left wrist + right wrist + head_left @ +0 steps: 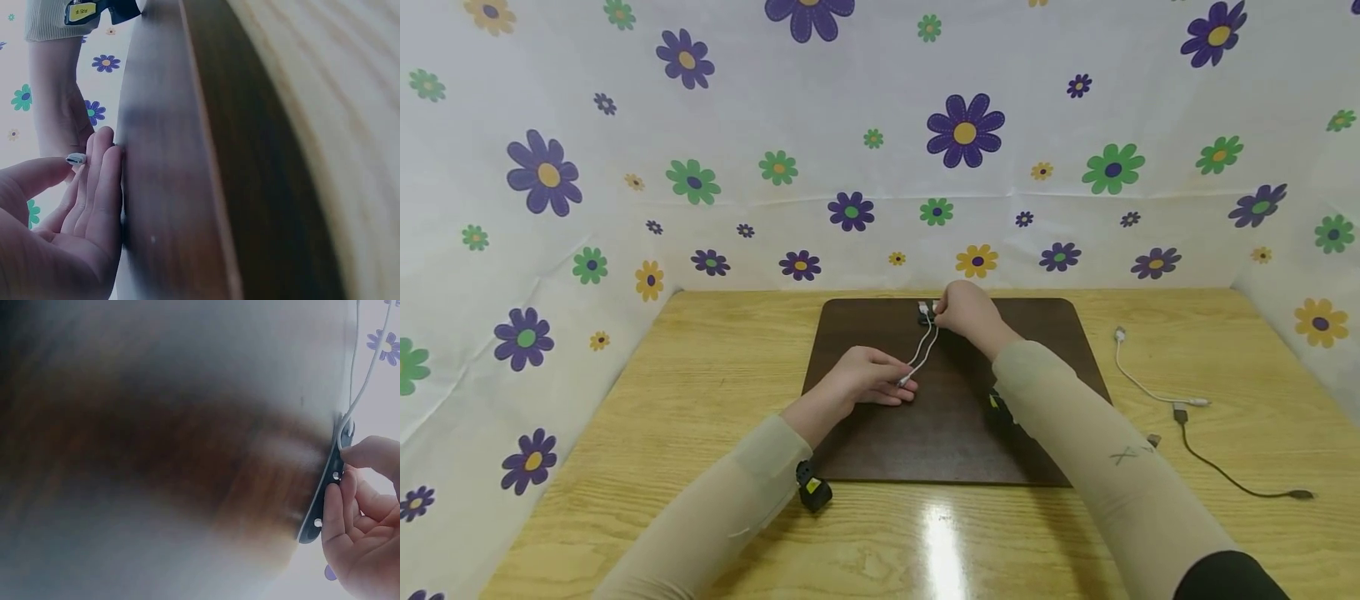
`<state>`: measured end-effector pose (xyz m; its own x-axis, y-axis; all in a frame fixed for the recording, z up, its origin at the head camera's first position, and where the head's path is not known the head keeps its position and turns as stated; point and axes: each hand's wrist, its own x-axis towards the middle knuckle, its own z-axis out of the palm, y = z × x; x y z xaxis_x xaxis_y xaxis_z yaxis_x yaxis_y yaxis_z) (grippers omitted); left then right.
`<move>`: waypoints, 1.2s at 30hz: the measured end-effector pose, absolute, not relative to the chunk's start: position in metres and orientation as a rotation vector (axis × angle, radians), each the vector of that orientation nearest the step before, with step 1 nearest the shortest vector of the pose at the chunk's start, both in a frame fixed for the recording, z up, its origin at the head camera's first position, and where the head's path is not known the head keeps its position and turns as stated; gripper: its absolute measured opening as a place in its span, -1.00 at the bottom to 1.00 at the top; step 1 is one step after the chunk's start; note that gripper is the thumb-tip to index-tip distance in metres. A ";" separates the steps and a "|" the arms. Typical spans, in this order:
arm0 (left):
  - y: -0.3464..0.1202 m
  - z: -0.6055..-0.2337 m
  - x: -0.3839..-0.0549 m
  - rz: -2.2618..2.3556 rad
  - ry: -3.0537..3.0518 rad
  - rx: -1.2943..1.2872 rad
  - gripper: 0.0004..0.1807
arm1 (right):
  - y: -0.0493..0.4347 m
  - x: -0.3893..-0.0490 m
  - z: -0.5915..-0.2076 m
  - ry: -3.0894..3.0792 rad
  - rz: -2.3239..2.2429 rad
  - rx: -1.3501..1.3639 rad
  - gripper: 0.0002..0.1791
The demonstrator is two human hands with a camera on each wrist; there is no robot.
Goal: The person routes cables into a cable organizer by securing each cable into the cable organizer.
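My left hand [867,379] is over the middle of a dark brown board [925,450]. Its thumb and fingers pinch a white charging cable [933,343] near a small connector [76,159]. Two white strands run up from there to the board's far edge. At that edge my right hand [972,317] pinches the cable against a black cable holder [314,519], the thumb pressing on the white cord and the fingers curled along the strip. A white USB plug [924,307] sits on the holder just left of these fingers. The right fingertips are partly hidden in the head view.
To the board's right, another white cable [1138,382] and a dark grey cable [1217,471] lie on the wooden table [715,358]. A small metal plug [1153,439] shows beside the right sleeve. Behind hangs a flowered cloth [880,167].
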<state>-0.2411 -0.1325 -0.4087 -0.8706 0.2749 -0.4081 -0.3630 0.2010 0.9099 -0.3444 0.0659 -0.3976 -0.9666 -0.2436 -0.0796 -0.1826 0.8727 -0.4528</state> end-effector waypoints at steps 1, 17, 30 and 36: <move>-0.133 -0.409 -0.241 1.713 1.994 -0.084 -0.70 | 0.066 -0.345 -0.398 2.907 -0.693 -0.328 -0.86; -0.144 -0.409 -0.237 1.658 2.034 -0.080 -0.68 | 0.072 -0.339 -0.394 2.853 -0.814 -0.312 -0.77; -0.158 -0.408 -0.236 1.567 2.097 -0.088 -0.64 | 0.093 -0.331 -0.393 2.380 -1.508 0.044 -0.65; -0.164 -0.407 -0.234 1.566 2.111 -0.066 -0.61 | 0.098 -0.322 -0.391 2.136 -1.676 0.099 -0.59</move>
